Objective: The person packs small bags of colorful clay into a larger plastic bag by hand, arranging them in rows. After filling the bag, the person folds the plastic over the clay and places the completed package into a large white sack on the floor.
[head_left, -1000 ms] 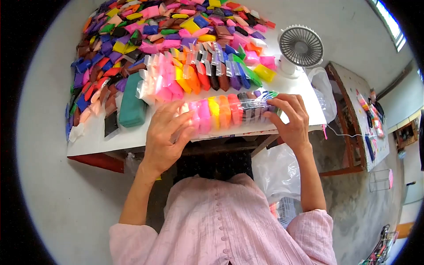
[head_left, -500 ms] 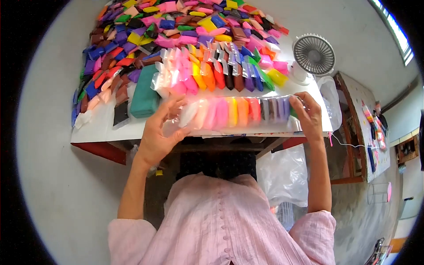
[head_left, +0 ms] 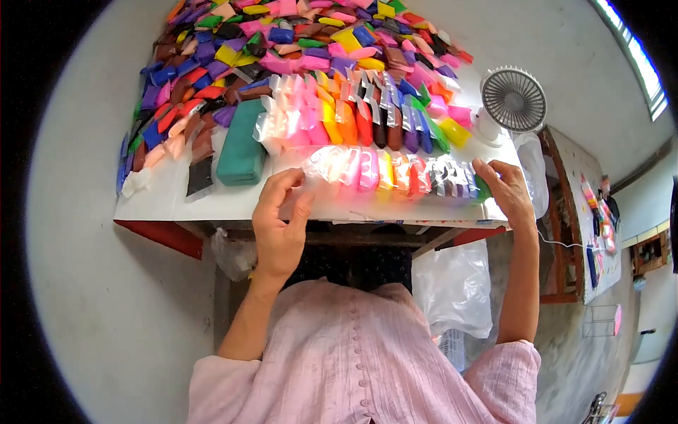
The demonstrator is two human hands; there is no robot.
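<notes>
A row of small coloured packets (head_left: pixel 369 171) in clear plastic lies across the front of the table, running from pale pink through yellow, orange and red to black, purple and green. At its left end, the curved fingers and thumb of my left hand (head_left: pixel 281 215) close around the clear plastic, which is partly blurred. My right hand (head_left: pixel 510 189) grips the right end by the green packet (head_left: pixel 482 188), thumb and forefinger on it. Just behind stands another row of filled packets (head_left: pixel 364 121), with a teal block-shaped case (head_left: pixel 242 145) at its left.
A big heap of loose coloured packets (head_left: pixel 311 44) covers the back and left of the white table (head_left: pixel 233 205). A small white fan (head_left: pixel 513 100) stands at the right. Clear plastic bags (head_left: pixel 455 286) hang below the table edge. Another table (head_left: pixel 575 184) stands farther right.
My left hand has shifted right and turned more upright at the row's left end. The row has moved slightly right, and my right hand stays at its right end.
</notes>
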